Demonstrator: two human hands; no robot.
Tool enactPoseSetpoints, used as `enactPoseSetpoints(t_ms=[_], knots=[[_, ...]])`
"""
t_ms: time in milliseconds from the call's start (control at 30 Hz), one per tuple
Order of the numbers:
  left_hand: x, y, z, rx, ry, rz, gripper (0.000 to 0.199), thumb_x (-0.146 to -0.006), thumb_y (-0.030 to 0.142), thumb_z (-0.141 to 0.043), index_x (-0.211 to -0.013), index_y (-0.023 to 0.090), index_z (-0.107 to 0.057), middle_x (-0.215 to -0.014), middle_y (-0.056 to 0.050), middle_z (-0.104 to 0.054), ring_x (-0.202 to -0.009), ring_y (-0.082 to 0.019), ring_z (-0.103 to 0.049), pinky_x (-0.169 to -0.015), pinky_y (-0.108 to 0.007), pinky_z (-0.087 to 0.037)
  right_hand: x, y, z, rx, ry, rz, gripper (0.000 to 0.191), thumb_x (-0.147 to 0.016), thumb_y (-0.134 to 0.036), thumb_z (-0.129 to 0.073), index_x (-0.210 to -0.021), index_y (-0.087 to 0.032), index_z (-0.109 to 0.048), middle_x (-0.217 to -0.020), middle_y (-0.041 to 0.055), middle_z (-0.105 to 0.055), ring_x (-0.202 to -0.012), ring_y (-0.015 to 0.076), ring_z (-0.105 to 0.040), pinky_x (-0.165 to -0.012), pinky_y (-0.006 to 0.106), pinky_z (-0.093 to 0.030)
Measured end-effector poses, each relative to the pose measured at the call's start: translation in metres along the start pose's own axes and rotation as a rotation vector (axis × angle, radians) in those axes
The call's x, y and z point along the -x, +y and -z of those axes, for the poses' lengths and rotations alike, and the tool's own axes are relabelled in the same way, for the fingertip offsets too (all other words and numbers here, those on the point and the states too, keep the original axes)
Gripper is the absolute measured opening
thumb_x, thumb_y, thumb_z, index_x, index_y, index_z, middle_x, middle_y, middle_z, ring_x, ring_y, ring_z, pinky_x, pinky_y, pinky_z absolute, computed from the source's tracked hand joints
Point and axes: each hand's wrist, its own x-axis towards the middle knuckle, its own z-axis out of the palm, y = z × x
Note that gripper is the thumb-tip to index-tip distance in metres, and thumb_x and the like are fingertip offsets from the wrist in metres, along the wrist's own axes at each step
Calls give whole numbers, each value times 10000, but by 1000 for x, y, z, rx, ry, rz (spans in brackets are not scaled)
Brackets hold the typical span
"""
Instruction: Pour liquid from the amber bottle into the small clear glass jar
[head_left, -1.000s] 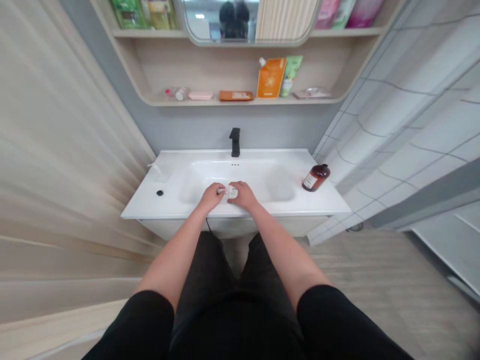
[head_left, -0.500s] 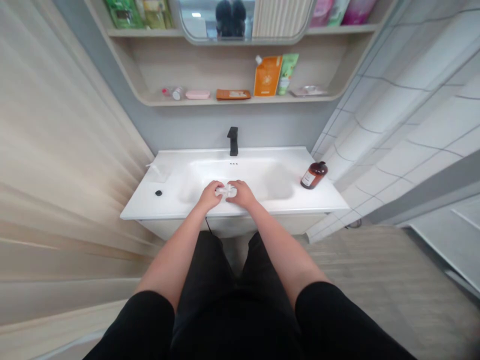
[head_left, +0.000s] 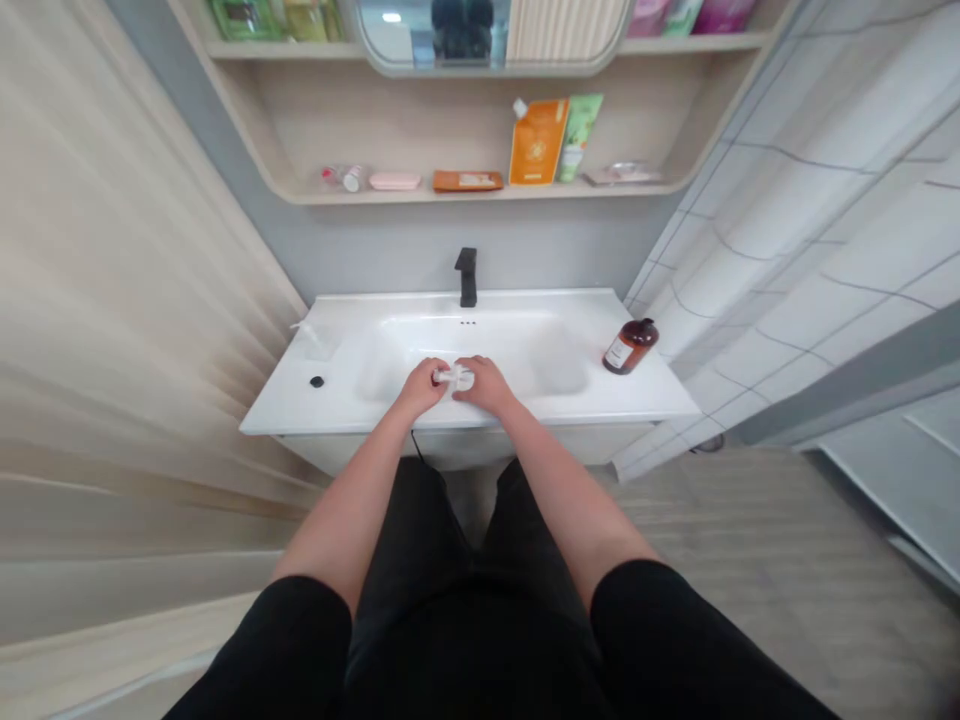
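A small white object (its exact kind cannot be made out) is held between the left hand and right hand above the white basin. The fingers are curled and pressed onto it from both sides, steadying it. A brown bottle is kept off to the right.
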Motion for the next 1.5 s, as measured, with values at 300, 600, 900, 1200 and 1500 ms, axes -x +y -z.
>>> enactPoseSetpoints(t_ms=[300,600,900,1200,1500], knots=[[5,2,-2,-62,15,-46,433,-805,133,-740,-1214,243,-650,-1167,-58,-714,-958,-224,-683,-935,-382,-575,-1,2,-2,18,7,-11,762,-686,-266,-1006,-1390,-218,-720,-1294,124,-739,-1189,339,-684,-1128,503,-525],[4,0,-3,-98,-2,-36,287,-881,167,-696,-1159,236,-676,-1099,-75,-721,-984,-261,-701,-967,-427,-579,-1,3,-2,0,12,-3,769,-684,-283,-1012,-1393,-212,-724,-1296,129,-752,-1196,342,-696,-1133,504,-533],[3,1,1,-128,1,-82,252,-839,137,-667,-1064,251,-671,-1085,-75,-731,-1083,-289,-676,-1058,-474,-566,0,2,-1,-45,9,-17,762,-687,-285,-1009,-1393,-242,-726,-1299,107,-756,-1197,328,-699,-1128,490,-541],[2,2,-1,-121,20,-58,124,-924,267,-701,-1043,235,-712,-1069,-85,-755,-984,-275,-694,-998,-463,-583,0,3,3,-56,25,-21,803,-666,-272,-1023,-1416,-259,-735,-1320,108,-756,-1202,336,-702,-1140,511,-536],[16,-2,22,23,-37,-171,406,-855,154,-698,-1251,242,-704,-1348,-101,-721,-1295,-275,-676,-1143,-474,-555,-1,3,9,-349,-18,-76,833,-664,-341,-1011,-1447,-285,-732,-1381,86,-773,-1174,306,-737,-983,439,-629]])
